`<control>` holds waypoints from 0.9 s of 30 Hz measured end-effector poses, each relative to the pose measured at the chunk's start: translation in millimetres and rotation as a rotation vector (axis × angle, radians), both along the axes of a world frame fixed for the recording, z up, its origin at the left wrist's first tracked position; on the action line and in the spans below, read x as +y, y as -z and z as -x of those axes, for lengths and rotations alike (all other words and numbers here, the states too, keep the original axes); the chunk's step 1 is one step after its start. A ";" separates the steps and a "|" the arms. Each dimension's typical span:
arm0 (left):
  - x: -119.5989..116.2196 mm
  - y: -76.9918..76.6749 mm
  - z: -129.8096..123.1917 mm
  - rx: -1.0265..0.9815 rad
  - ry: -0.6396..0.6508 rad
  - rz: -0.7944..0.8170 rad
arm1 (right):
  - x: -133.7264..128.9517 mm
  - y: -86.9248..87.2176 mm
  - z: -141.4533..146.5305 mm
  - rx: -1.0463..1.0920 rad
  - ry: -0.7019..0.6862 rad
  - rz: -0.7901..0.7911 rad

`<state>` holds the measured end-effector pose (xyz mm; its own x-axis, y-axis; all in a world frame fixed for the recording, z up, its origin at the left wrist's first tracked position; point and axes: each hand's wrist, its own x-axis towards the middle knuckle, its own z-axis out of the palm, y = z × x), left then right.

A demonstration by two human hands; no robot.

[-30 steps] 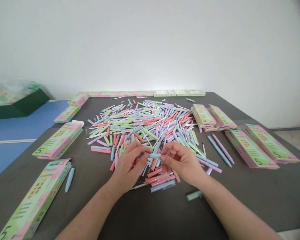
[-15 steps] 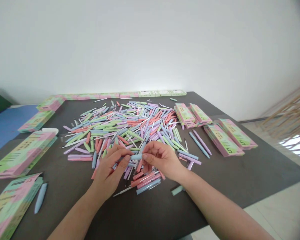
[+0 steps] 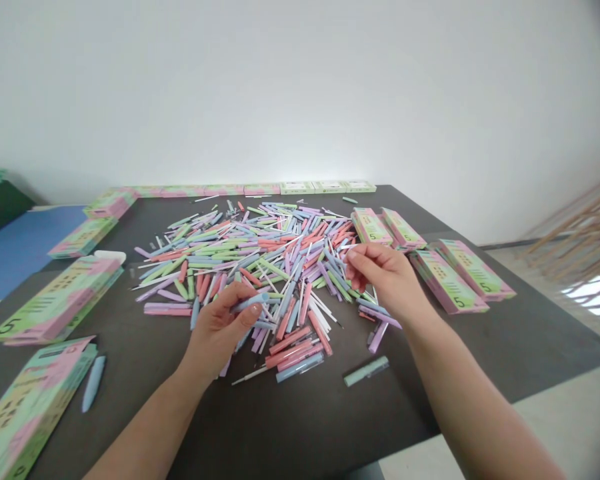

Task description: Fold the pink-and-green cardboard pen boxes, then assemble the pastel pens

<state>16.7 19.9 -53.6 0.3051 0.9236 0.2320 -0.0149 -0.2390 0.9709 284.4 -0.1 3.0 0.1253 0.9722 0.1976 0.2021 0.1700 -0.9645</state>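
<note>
My left hand (image 3: 226, 320) pinches a light blue pen barrel (image 3: 253, 301) between thumb and fingers, its open end pointing right. My right hand (image 3: 377, 270) is closed in a pinch above the right side of the pile. A short white piece shows at its fingertips, but I cannot tell whether it is held or lies behind. Under and beyond both hands spreads a heap of pastel pen parts (image 3: 260, 250) with white refills among them. Red pen caps (image 3: 293, 353) and a blue cap (image 3: 300, 367) lie at the near edge of the heap.
Printed boxes (image 3: 60, 293) line the left side and back of the black table (image 3: 290, 433). More boxes (image 3: 450, 280) stand at the right. A green cap (image 3: 366, 371) lies near the front, and a blue pen barrel (image 3: 94, 383) beside the near-left box.
My hands, which were together at the blue barrel, have come apart. The right hand has moved right and away from me over the heap; the left keeps the barrel, slightly left.
</note>
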 end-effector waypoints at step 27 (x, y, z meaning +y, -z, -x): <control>1.6 4.0 -5.1 -0.074 0.016 0.135 | 12.8 45.3 7.0 -1.062 -0.131 0.361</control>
